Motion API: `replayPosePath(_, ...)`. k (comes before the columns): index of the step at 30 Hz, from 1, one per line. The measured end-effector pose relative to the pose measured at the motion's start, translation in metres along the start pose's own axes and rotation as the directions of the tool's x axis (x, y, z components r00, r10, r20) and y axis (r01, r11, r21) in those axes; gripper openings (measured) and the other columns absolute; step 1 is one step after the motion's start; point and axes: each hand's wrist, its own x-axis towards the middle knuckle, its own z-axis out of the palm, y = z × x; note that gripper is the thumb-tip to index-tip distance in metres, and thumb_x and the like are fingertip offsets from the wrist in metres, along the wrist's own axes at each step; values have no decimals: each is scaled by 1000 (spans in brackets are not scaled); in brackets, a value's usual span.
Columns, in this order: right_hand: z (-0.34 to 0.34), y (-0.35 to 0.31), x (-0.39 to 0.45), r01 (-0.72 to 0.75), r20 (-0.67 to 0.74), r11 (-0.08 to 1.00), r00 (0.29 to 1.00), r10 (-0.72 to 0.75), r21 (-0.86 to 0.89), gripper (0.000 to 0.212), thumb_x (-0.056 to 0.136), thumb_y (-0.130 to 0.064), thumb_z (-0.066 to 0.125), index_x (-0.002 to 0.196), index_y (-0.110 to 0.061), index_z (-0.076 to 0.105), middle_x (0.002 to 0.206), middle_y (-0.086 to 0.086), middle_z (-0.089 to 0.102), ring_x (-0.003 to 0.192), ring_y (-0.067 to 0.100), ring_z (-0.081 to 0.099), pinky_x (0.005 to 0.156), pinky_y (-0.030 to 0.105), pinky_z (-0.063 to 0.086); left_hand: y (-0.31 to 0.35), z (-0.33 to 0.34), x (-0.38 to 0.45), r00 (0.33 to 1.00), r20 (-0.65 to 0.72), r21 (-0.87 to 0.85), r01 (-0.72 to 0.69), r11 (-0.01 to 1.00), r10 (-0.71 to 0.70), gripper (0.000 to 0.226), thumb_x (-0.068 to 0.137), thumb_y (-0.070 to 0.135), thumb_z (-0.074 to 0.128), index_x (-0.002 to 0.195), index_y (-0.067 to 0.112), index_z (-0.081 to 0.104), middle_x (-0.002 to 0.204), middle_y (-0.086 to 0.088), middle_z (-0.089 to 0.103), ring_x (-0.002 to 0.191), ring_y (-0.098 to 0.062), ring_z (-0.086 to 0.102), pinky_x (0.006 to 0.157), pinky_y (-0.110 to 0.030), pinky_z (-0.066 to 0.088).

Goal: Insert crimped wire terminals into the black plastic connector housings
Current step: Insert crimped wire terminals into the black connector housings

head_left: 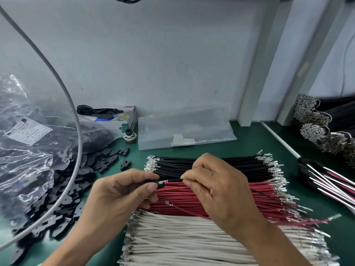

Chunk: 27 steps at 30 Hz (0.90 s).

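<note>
Left hand [123,191]: grips black housing [160,186].
Right hand [215,189]: pinches black wire [172,180], terminal seemingly just entering.
Left: stacked wires beneath hands.

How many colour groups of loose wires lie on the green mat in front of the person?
3: black wires farthest from the person, red wires in the middle, white wires nearest. The hands cover parts of them.

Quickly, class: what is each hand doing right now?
Left hand: grips a small black plastic connector housing.
Right hand: pinches a thin black wire, its crimped metal terminal at the housing.
</note>
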Motion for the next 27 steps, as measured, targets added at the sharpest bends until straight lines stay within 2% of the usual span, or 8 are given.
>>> replayPosePath(8,-4,5,-2,-18,-6,999,1000,18,38,5,90,-22,75,91,-19,78,84,-9,58,72,7,55,61,24,51,6,2,-2,998,31,-29,48,998,-47,24,73,19,79,95,12,82,71,-23,73,61,-25,70,58,-25,58)
replayPosePath(15,-4,2,-3,-121,95,969,990,103,215,14,92,-31,68,94,-23,80,85,-15,57,76,6,57,67,15,44,8,1,-2,998,38,-34,57,998,-56,25,73,21,79,96,11,82,72,-23,73,63,-27,70,61,-27,59)
replayPosePath(18,-5,4,-2,-190,163,944,975,150,270,10,91,-29,71,94,-25,80,84,-14,59,78,10,59,68,16,44,7,1,-2,994,65,-69,97,993,-92,25,74,21,79,95,9,81,71,-22,72,63,-25,69,59,-25,57)
replayPosePath(21,-9,6,-1,-198,170,944,973,157,263,9,90,-28,73,94,-27,81,84,-14,59,79,11,59,67,18,46,5,4,-3,987,102,-99,131,986,-121,24,79,24,84,97,9,81,72,-22,73,64,-23,70,59,-25,58)
replayPosePath(24,-8,4,-3,-174,150,960,978,143,219,8,91,-28,73,93,-26,79,84,-16,57,79,8,59,67,20,48,3,4,-3,994,70,-76,86,993,-81,32,75,30,87,99,10,81,73,-21,73,64,-23,70,60,-24,58)
replayPosePath(27,-4,-3,-3,-111,120,985,988,95,134,9,93,-28,70,92,-24,78,84,-15,57,77,6,57,64,24,50,1,5,-3,1000,-2,63,-24,998,24,17,77,24,85,94,20,83,75,-15,74,63,-23,72,62,-24,59)
